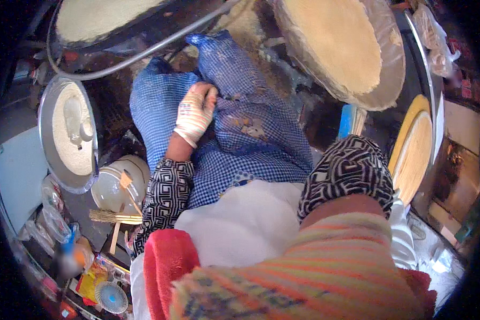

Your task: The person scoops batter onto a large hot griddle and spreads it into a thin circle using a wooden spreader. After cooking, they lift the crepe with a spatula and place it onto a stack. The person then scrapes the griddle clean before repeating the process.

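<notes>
Checked blue cloth (234, 130): directly under the left hand (196, 111).
Left grip: gloved fingers curled; whether pinching cloth, can't tell.
Right hand (298, 261): foreground; grip hidden.
Pale layer (333, 45): beyond left hand, rightward; looks spread, remaining work unclear.

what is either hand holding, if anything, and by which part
No held thing shows in the left hand, over checked cloth; for the right hand, I cannot tell.

Single view: head-worn left fisheye, facing down over wearer's lap (245, 125). Right hand (309, 266) very near lens, fills much of bottom; left hand (196, 112) farther off. Corners black, edges bent.
</notes>
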`<control>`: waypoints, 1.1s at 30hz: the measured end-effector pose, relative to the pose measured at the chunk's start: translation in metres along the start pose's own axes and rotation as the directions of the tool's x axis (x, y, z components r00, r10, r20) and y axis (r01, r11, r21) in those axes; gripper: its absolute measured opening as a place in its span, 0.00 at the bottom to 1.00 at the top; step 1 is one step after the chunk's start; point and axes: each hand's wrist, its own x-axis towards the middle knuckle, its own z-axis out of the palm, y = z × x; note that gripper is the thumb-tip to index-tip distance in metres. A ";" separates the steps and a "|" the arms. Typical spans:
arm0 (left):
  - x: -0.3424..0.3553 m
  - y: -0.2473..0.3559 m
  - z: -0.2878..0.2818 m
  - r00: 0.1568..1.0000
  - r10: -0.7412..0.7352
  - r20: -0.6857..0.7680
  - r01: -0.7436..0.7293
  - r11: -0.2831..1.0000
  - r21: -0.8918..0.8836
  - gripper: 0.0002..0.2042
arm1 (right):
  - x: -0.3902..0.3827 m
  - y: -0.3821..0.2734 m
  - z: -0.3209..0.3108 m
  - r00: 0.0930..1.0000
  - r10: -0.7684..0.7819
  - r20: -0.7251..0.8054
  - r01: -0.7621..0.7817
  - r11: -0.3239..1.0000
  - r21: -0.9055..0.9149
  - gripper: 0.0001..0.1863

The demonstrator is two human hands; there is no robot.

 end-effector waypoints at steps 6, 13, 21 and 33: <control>0.004 0.016 0.001 0.999 -0.006 0.041 0.003 0.997 0.079 0.09 | 0.003 -0.002 -0.008 0.999 0.008 0.047 -0.008 1.000 0.004 0.06; 0.010 0.010 -0.002 0.998 -0.059 0.004 0.059 0.997 0.044 0.07 | 0.003 0.075 -0.066 0.935 0.230 -0.268 -0.310 0.898 -0.311 0.05; 0.005 0.002 0.006 0.999 0.012 -0.034 -0.010 0.998 0.064 0.06 | 0.027 0.071 -0.068 0.946 0.181 -0.270 -0.229 0.960 -0.159 0.04; -0.001 -0.037 -0.008 0.996 0.091 0.004 -0.090 0.982 0.165 0.08 | 0.020 0.087 -0.079 0.869 -0.068 -0.490 -0.214 0.841 -0.497 0.15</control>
